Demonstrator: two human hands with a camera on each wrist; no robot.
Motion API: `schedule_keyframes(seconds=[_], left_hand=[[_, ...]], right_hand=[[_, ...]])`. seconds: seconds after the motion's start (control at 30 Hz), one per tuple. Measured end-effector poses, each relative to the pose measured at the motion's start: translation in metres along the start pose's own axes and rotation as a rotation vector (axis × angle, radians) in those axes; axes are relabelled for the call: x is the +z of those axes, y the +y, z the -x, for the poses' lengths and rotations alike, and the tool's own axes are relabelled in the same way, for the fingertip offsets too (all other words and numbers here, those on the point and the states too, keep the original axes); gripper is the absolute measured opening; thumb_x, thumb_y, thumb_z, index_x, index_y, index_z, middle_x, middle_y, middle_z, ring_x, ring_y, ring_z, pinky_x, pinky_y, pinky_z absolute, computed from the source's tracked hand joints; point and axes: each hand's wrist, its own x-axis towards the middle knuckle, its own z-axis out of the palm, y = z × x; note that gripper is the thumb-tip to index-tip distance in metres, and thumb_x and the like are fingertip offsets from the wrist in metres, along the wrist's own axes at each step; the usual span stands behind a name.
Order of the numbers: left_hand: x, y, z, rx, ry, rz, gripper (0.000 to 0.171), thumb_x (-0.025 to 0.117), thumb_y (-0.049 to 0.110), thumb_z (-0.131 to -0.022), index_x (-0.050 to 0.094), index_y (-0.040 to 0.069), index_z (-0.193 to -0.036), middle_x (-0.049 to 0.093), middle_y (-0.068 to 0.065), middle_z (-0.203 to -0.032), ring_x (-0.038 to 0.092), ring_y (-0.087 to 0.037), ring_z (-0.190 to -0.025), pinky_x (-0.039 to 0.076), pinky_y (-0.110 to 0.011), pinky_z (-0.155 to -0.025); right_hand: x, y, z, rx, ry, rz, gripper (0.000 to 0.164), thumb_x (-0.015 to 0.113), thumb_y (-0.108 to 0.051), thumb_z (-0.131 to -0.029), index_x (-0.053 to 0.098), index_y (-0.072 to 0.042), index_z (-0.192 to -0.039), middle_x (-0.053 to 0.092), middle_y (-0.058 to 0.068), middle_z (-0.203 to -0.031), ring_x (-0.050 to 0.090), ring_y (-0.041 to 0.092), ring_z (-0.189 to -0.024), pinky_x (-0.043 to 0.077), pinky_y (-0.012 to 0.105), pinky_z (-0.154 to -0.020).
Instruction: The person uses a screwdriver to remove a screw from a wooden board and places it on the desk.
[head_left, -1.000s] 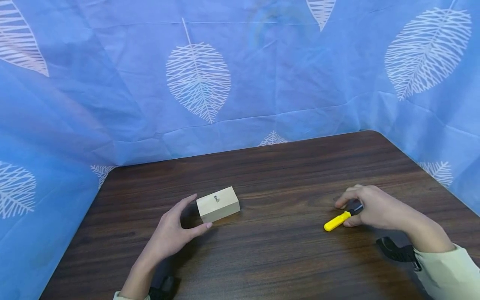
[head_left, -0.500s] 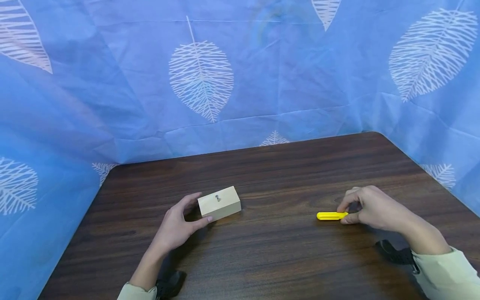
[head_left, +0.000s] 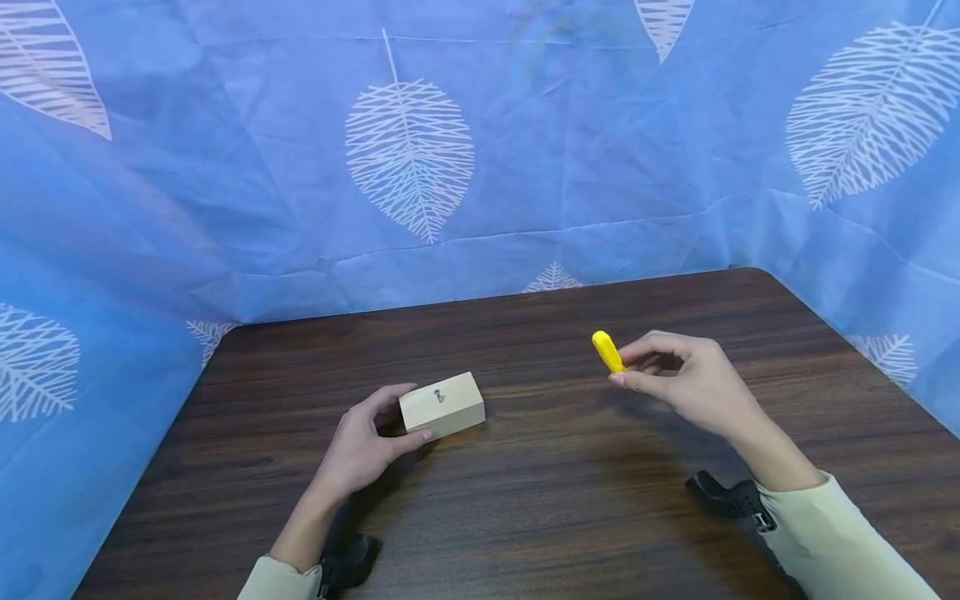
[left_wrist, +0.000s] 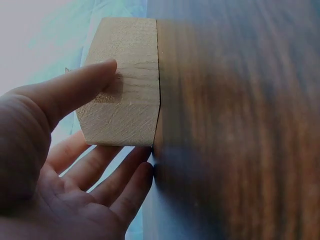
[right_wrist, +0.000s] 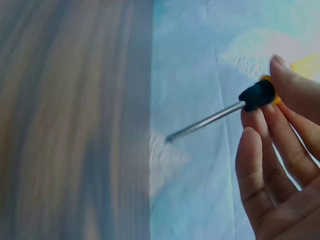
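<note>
A pale wooden block (head_left: 457, 417) with bevelled edges lies on the dark table, left of the middle. A small metal screw (head_left: 438, 396) stands up out of its top. My left hand (head_left: 363, 446) holds the block's left end, the thumb (left_wrist: 97, 82) along the near side and the index fingertip hidden behind the wood. Up off the table at the right, my right hand (head_left: 693, 379) pinches a screwdriver (head_left: 608, 352) by its yellow and black handle. Its metal shaft (right_wrist: 205, 121) shows in the right wrist view, pointing down away from the fingers.
The brown wood-grain table (head_left: 540, 508) has rounded far corners. A blue cloth (head_left: 525, 150) with white leaf prints hangs behind it and at both sides. Black straps with camera mounts (head_left: 731, 497) sit at both wrists.
My right hand has gripped the screwdriver's handle, lifted it off the table, and moved left with it, its yellow end turning upward. The left hand has closed in on the block.
</note>
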Motion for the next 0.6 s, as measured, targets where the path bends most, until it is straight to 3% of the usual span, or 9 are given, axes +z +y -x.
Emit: schedule_keyframes(seconds=[0.3, 0.6], left_hand=[[0.001, -0.002, 0.0, -0.027, 0.015, 0.032, 0.064, 0.091, 0.02, -0.088, 0.065, 0.017, -0.146, 0.073, -0.012, -0.136, 0.069, -0.035, -0.127, 0.056, -0.06, -0.109], [0.0, -0.002, 0.0, -0.015, 0.008, 0.079, 0.063, 0.091, 0.017, -0.088, 0.065, 0.014, -0.146, 0.072, -0.017, -0.135, 0.074, -0.037, -0.12, 0.064, -0.053, -0.101]], right_hand=[[0.033, -0.035, -0.031, 0.027, -0.015, -0.191, 0.026, 0.089, -0.024, -0.092, 0.081, -0.013, -0.113, 0.078, 0.01, -0.112, 0.077, 0.012, -0.091, 0.066, 0.024, -0.081], [0.066, -0.065, -0.054, 0.042, -0.038, -0.337, 0.03, 0.088, -0.021, -0.092, 0.078, -0.007, -0.116, 0.074, 0.015, -0.124, 0.083, 0.023, -0.1, 0.064, 0.023, -0.08]])
